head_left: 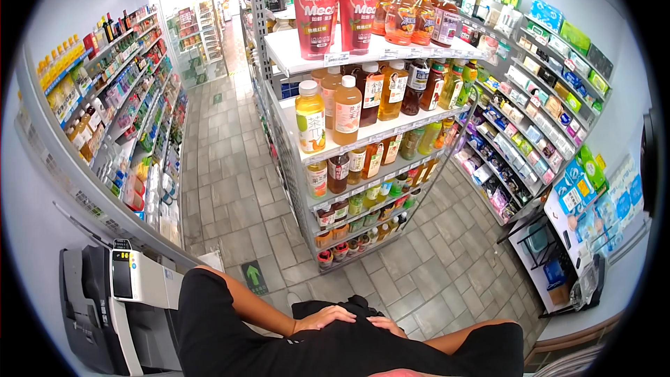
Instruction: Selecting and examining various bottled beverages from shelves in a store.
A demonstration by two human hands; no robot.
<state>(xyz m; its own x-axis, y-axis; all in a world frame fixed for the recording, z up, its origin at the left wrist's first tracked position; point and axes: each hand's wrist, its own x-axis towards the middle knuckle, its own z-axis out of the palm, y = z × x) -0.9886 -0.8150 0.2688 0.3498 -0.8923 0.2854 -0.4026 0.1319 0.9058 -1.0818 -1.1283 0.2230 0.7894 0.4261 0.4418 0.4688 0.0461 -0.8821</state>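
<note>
My left hand [325, 318] lies at my waist, its fingers stretched out and nearly flat on black fabric. Close to it, my right hand [386, 325] rests with its fingers extended; my black top partly covers it. Neither hand shows anything in its grip. Both touch or lie against a bunched black item [359, 304] at my front, perhaps a bag or clothing; I cannot tell which. Ahead of me stands a white shelf unit [285, 64], apart from my hands. Red lidded cups [315, 24] and orange-drink bottles [400, 17] fill its top, with several bottled teas [347, 112] below.
Stocked wall shelves [118, 63] run along the left, and packaged-goods shelves [516, 77] line the right. Beside my left arm is a black and white printer [139, 279]. Grey floor tiles [227, 174] carry a green arrow sign [254, 277]. A side table [555, 213] stands at right.
</note>
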